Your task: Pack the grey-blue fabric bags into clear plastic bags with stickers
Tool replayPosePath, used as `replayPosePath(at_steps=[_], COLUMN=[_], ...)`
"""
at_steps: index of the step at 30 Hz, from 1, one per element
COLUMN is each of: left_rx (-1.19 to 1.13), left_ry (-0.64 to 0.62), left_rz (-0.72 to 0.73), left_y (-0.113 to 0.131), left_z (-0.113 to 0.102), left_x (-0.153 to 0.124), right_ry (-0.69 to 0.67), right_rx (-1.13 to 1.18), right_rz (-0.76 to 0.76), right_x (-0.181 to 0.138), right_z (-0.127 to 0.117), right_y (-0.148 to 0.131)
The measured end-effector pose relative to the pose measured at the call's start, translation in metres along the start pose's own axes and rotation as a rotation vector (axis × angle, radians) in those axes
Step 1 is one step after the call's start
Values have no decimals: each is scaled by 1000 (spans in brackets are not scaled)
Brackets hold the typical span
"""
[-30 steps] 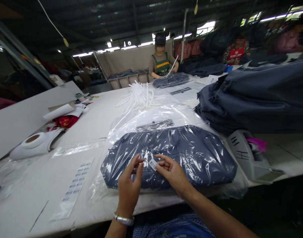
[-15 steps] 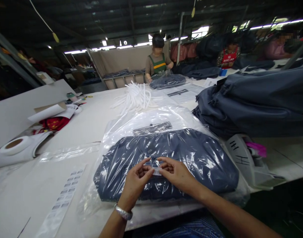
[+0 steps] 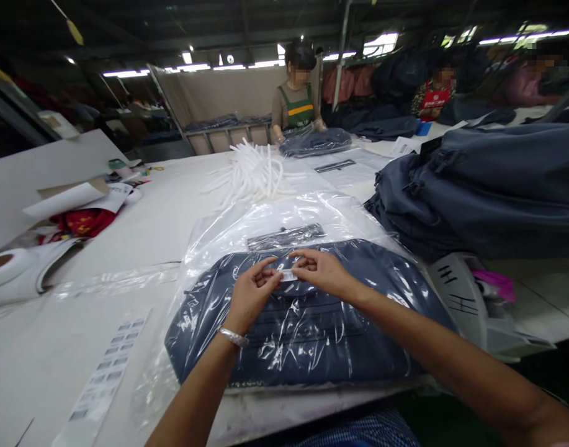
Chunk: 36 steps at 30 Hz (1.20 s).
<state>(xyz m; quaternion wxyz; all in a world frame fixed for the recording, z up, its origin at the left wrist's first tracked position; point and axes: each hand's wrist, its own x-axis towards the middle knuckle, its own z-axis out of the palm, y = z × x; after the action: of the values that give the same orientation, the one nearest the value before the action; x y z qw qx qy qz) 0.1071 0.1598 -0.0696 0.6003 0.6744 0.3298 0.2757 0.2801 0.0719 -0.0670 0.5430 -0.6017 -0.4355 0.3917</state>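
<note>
A small white barcode sticker is pinched at both ends between my hands. My left hand grips its left end with thumb and finger, and my right hand has the right end. Both are just over the upper middle of a dark blue bag, which lies flat inside a clear plastic bag. Whether the sticker touches the plastic cannot be told. A dark printed strip shows on the plastic above the blue bag. To my left lies a sheet of barcode stickers on the white table.
White cord-like strips lie heaped beyond the plastic. At right are a pile of dark blue bags and a grey plastic bin. A paper roll sits far left. Across the table a co-worker handles another wrapped bag.
Both hands have moved away from me with the sticker, from the middle of the blue bag toward its upper edge. The view has shifted slightly.
</note>
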Motion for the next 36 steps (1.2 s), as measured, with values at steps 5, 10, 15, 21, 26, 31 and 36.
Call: replayPosePath(at_steps=[5, 10, 15, 21, 26, 31, 36], left_rx=[259, 467, 694, 802, 866, 906, 951], left_ry=[0, 0, -6, 8, 16, 6, 4], left_rz=[55, 41, -1, 23, 31, 47, 80], left_y=[-15, -18, -18, -17, -19, -21, -23], left_z=[4, -1, 0, 5, 8, 9, 10], left_x=[7, 1, -1, -1, -1, -2, -3], right_ry=[3, -31, -52, -65, -75, -69, -77], right_rx=[-98, -229, -536, -711, -778, -795, -806], right_rz=[1, 20, -38, 11, 27, 16, -4], right_x=[1, -1, 0, 1, 3, 3, 3], right_z=[-3, 6, 8, 9, 11, 13, 14], right_y=[23, 37, 31, 24, 26, 27, 26])
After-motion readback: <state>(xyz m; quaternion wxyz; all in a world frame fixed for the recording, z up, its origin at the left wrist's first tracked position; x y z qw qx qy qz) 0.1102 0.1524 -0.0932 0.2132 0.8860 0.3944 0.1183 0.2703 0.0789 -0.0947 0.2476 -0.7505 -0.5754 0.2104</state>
